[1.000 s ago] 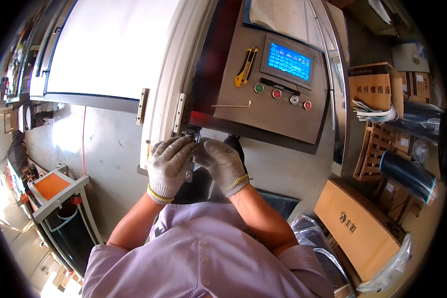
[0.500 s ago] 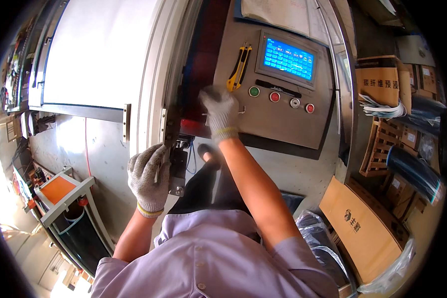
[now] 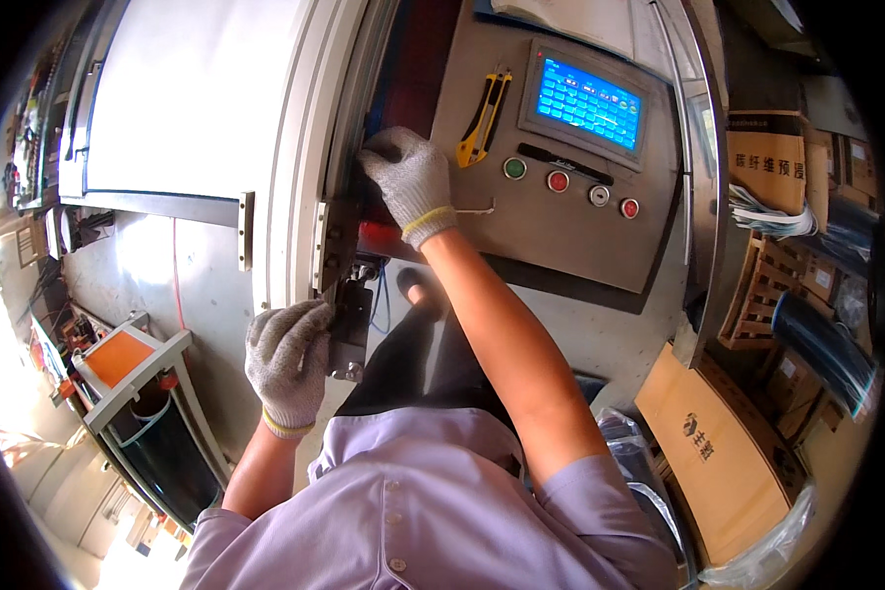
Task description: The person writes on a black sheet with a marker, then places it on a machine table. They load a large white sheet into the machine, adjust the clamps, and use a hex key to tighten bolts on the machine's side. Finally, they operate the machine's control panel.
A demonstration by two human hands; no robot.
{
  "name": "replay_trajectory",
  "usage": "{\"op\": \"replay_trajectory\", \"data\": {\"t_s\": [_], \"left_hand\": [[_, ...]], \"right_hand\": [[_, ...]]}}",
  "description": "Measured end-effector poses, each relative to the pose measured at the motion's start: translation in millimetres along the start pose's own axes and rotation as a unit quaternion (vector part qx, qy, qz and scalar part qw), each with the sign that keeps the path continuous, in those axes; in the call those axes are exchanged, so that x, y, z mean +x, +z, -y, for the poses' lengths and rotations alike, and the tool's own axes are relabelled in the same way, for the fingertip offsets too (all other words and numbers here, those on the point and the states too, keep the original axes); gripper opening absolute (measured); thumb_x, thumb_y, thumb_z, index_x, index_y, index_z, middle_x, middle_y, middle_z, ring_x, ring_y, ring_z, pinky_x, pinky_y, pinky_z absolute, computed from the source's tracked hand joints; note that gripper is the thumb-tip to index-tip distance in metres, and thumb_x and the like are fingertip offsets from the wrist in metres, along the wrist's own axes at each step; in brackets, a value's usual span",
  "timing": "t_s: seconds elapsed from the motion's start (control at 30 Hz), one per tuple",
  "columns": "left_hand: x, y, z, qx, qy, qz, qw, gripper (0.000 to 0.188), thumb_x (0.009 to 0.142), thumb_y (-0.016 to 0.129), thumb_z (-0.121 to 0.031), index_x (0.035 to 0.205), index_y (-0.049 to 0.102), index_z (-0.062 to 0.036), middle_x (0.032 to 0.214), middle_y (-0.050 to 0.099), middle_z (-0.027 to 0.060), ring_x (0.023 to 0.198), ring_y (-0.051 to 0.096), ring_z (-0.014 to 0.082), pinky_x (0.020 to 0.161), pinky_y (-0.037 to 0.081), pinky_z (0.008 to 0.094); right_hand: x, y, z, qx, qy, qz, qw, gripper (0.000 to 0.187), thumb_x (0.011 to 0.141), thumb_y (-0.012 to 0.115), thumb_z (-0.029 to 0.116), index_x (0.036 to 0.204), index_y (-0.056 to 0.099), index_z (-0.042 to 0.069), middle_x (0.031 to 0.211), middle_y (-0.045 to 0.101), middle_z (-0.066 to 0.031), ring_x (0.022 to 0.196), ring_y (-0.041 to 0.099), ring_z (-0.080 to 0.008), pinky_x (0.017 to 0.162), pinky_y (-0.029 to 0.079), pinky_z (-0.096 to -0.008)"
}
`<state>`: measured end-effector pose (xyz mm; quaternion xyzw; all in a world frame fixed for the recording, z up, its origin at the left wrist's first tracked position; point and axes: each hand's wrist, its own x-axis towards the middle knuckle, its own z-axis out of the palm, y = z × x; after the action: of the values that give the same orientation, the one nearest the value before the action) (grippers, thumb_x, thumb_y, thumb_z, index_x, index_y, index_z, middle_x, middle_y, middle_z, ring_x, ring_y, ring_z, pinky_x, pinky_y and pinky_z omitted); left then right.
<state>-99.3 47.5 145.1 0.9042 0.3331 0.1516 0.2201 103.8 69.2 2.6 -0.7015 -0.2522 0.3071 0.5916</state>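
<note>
L hand (image 3: 288, 366), in a grey knit glove, is sitting ctr-left of the frame, at the lower end of the white rail (image 3: 307, 147); its fingers are bending together over to the R, beside the dark bracket (image 3: 349, 329); can't tell if it's gripping anything, as the palm side is facing away. R hand (image 3: 410, 187), same glove type, is reaching up to upper ctr, fingers curling down at the dark rail edge just R of the white rail; fingertips are partly hiding, so can't tell what, if anything, they're pinching. White rail is running from top ctr down to ctr-left, btwn the big white sheet (image 3: 197, 98) at upper left & the grey control panel (image 3: 560, 241) at upper right; on the panel a blue-lit screen (image 3: 588, 104) is glowing, w/ a yellow-black cutter (image 3: 483, 118) lying L of it, a black marker (image 3: 565, 164) lying below & a row of round buttons (image 3: 558, 181) sitting under that; a thin metal rod (image 3: 478, 210) is poking out beside the R wrist; a cardboard box (image 3: 716, 457) is standing lower right; an orange-topped stand (image 3: 118, 356) is standing lower left.
</note>
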Motion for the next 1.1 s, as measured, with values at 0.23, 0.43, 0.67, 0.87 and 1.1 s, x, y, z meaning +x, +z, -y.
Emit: {"op": "replay_trajectory", "data": {"t_s": [0.23,0.43,0.67,0.87,1.1], "left_hand": [[0.9,1.0,-10.1,-0.049,-0.016,0.152,0.987,0.024,0.072,0.069,-0.002,0.095,0.069,-0.0042,0.091,0.068,0.0128,0.078,0.066,0.0303,0.07,0.052,0.0397],[-1.4,7.4,-8.8,0.054,-0.112,0.25,0.96,0.025,0.084,0.063,-0.011,0.106,0.067,0.0002,0.101,0.067,0.0175,0.083,0.069,0.0326,0.071,0.055,0.0363],[14.0,14.6,-20.1,0.025,-0.25,0.356,0.9,0.041,0.086,0.061,-0.013,0.124,0.058,0.0023,0.107,0.064,0.0253,0.087,0.066,0.0411,0.075,0.054,0.0407],[13.1,28.0,-14.3,0.048,-0.171,0.335,0.925,0.044,0.089,0.058,-0.019,0.129,0.054,-0.0008,0.098,0.067,0.0215,0.078,0.069,0.0343,0.069,0.054,0.0413],[9.2,29.5,-10.9,0.063,-0.128,0.306,0.941,0.039,0.088,0.057,-0.016,0.126,0.057,-0.0044,0.104,0.065,0.023,0.088,0.066,0.0396,0.075,0.053,0.0442]], "right_hand": [[-7.7,-3.4,-3.8,-0.112,-0.121,0.052,0.985,0.015,0.077,0.071,0.012,0.091,0.071,0.005,0.094,0.062,-0.0141,0.086,0.064,-0.0336,0.076,0.051,-0.0396],[-26.1,-9.1,-14.6,-0.125,-0.14,0.127,0.974,0.014,0.085,0.062,0.013,0.092,0.071,0.004,0.094,0.064,-0.015,0.087,0.063,-0.0368,0.075,0.051,-0.0416],[-76.1,0.0,-35.4,0.015,0.098,0.048,0.994,0.024,0.094,0.056,0.015,0.101,0.069,-0.004,0.085,0.071,-0.0163,0.077,0.069,-0.0268,0.072,0.054,-0.0346],[-93.1,24.8,-65.2,0.399,0.322,0.066,0.856,0.023,0.095,0.058,0.016,0.1,0.069,-0.004,0.084,0.069,-0.0073,0.074,0.067,-0.016,0.066,0.054,-0.0271],[-91.8,19.8,-58.8,0.428,0.36,0.101,0.823,0.023,0.095,0.058,0.017,0.101,0.067,-0.003,0.086,0.069,-0.0093,0.074,0.067,-0.0166,0.067,0.055,-0.0268]]}}
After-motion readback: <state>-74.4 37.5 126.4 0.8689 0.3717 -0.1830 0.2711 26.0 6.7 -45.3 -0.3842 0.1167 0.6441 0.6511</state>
